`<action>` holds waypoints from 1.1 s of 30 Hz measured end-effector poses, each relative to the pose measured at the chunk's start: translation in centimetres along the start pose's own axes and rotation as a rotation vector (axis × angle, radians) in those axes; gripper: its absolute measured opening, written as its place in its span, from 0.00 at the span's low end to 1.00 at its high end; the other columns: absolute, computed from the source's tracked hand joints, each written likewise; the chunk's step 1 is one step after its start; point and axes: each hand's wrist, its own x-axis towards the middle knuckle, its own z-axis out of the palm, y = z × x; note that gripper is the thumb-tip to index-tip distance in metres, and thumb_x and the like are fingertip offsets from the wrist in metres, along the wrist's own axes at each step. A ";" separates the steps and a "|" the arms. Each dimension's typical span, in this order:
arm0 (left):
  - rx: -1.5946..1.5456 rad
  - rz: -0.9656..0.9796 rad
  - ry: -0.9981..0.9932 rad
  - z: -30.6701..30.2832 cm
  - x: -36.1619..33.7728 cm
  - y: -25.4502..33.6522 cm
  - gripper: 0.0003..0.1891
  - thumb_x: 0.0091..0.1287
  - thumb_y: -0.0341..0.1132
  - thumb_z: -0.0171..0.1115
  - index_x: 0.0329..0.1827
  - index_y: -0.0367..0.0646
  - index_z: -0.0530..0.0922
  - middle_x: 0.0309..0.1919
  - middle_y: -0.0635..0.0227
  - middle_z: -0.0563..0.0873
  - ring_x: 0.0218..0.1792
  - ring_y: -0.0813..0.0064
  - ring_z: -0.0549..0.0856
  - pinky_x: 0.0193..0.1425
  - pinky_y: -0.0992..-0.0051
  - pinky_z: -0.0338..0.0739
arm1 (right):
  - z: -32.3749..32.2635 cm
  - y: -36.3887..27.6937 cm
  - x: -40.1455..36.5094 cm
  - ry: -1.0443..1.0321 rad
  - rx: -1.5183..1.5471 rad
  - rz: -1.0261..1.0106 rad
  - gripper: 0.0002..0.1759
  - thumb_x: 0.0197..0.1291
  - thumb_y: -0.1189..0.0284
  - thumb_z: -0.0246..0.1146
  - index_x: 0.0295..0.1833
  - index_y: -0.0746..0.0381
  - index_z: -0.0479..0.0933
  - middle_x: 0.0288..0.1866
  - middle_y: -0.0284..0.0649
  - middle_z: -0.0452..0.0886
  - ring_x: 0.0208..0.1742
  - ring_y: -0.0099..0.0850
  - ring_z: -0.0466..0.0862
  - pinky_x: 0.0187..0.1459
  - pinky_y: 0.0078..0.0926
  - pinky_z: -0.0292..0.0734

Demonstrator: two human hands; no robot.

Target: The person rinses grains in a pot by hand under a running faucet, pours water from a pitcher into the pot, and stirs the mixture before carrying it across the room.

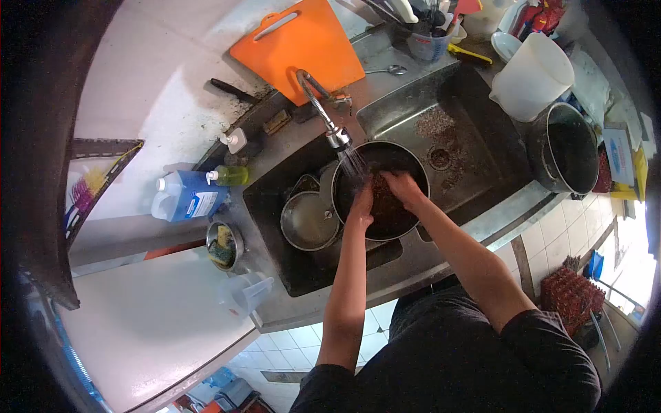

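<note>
Water sprays from the faucet head (pixel 339 139) into a large dark pot (pixel 418 162) resting over the divider of the double sink. Both hands are inside the pot, among brownish contents (pixel 392 212). My left hand (pixel 363 204) is at the pot's left side, near the spray, with its fingertips hidden in the contents. My right hand (pixel 405 191) reaches in from the right, fingers bent down and partly hidden. Whether either hand grips anything cannot be made out. A smaller metal pan (pixel 310 220) sits in the left basin beside the pot.
Small brown bits lie around the drain (pixel 439 158) in the right basin. An orange cutting board (pixel 303 48) leans behind the faucet. Right of the sink are a white bucket (pixel 533 77) and metal pot (pixel 571 148); at left, blue jugs (pixel 189 196) and a sponge container (pixel 225 246).
</note>
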 end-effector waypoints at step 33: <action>1.704 -0.127 -0.180 -4.4 9.1 -0.7 0.25 0.74 0.43 0.42 0.70 0.40 0.62 0.68 0.51 0.67 0.64 0.51 0.71 0.66 0.54 0.66 | -1.4 -0.2 0.2 -0.332 -1.416 -0.466 0.17 0.61 0.68 0.50 0.46 0.65 0.81 0.42 0.56 0.83 0.42 0.49 0.85 0.45 0.50 0.80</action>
